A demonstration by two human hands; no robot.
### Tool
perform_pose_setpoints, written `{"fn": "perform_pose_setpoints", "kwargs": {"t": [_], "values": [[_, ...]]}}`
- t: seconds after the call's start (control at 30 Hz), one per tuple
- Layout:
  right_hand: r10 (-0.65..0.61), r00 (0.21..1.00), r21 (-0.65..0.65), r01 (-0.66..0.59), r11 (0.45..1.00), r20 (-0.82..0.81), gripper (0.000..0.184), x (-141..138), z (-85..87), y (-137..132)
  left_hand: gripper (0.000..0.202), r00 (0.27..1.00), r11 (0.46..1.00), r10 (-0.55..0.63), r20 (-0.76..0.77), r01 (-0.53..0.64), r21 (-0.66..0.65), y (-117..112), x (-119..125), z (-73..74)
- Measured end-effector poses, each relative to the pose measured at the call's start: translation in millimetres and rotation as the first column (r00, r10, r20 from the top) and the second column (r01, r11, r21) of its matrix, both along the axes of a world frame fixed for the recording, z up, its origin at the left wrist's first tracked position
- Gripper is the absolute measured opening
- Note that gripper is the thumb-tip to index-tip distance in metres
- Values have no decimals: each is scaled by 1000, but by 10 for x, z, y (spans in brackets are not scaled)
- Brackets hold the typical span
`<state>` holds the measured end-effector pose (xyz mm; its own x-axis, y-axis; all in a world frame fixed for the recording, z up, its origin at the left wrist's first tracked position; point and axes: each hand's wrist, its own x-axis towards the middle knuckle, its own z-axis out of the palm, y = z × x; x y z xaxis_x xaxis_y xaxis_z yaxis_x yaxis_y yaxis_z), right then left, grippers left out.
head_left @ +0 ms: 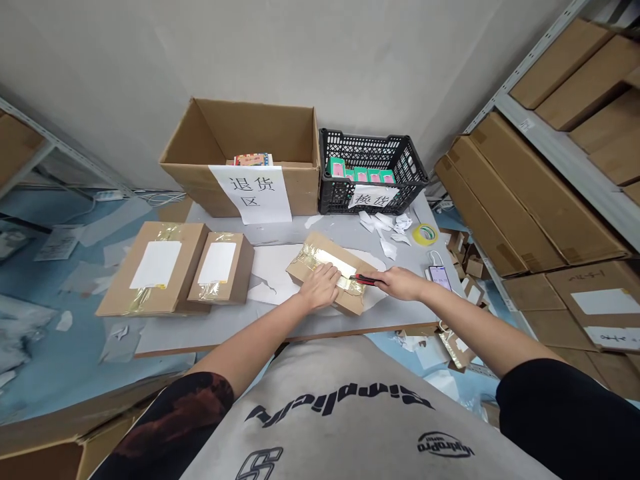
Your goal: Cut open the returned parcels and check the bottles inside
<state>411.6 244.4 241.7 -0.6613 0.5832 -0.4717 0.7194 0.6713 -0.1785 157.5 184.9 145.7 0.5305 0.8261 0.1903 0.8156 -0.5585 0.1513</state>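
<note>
A small cardboard box (306, 267), banded with shiny clear tape and bearing a white label, sits at an angle near the table's front. My left hand (321, 287) is closed against its top and steadies it, the fingers bent over the label and tape. From the right, my right hand (401, 283) grips a red and black utility knife (367, 279). The knife's tip end meets the taped top of the box, close to my left fingers. How deep the blade sits cannot be seen.
Two taped boxes, a larger one (135, 257) and a smaller one (240, 263), stand left. Behind are an open carton (300, 190) and a black crate (345, 200) holding green-pink packs. Paper scraps (387, 248), a tape roll (425, 234) and a phone (440, 277) lie right.
</note>
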Motion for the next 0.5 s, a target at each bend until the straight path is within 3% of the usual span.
{"fn": "perform_pose_setpoints", "kwargs": {"t": [0.3, 0.4, 0.5], "values": [[19, 1000, -8, -19, 1000, -16, 51, -61, 87, 82, 16, 1000, 999, 20, -17, -21, -29, 151, 120, 126], [6, 996, -122, -17, 992, -93, 49, -13, 136, 164, 18, 998, 998, 65, 3, -65, -5, 164, 152, 107], [-120, 989, -325, 87, 942, -82, 47, 51, 184, 268, 29, 994, 995, 101, 37, -101, 5, 168, 164, 84]]}}
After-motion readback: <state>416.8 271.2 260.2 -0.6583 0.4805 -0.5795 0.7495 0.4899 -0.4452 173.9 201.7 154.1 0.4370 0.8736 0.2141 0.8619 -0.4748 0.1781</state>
